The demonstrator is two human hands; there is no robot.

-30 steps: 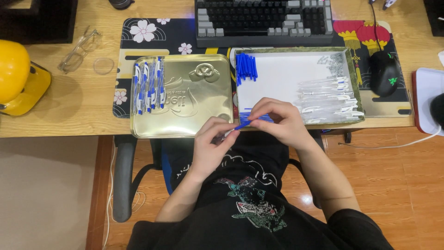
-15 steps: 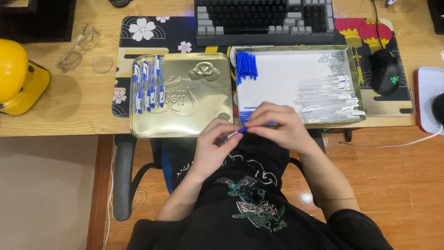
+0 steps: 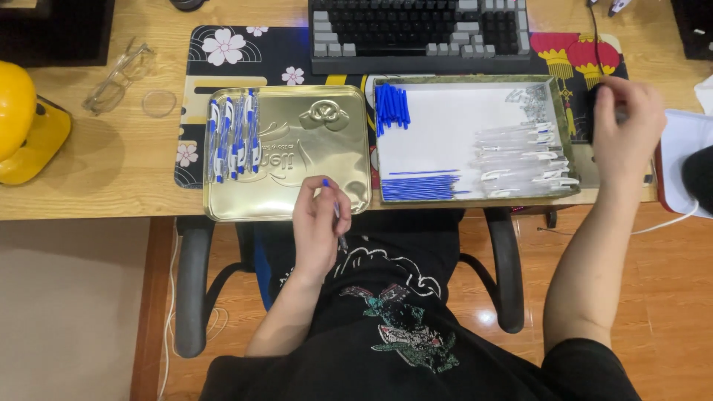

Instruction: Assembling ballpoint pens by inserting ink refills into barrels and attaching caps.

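Pen [image 3: 334,212] in our left hand [image 3: 318,226] is what we hold nearest to us, a clear-barrelled one with a blue tip, pinched between thumb and fingers and slanted over the near edge of the worktop [image 3: 89,186], just at the near right corner of the gold tin lid [image 3: 297,160]. That lid lies flat at the worktop's near edge, and along its left side we see a row of finished blue-and-white pens [image 3: 234,134] laid side by side. Just right of the lid sits the open tin tray [image 3: 564,134] with a white lining; at its near edge lies a bundle of thin blue refills [image 3: 420,186], at its right side a heap of clear pen barrels [image 3: 523,160], and in its far left corner a cluster of blue caps [image 3: 392,105]. Our right hand [image 3: 624,122] is well apart from the left, beyond the tray's right edge, fingers curled down over a black mouse [image 3: 598,95]. Farther off, a dark floral desk mat [image 3: 245,56] runs under the tins, with a keyboard [image 3: 420,30] at the far edge. Toward the worktop's left end lie clear glasses [image 3: 119,74] and a yellow hard hat [image 3: 22,122].
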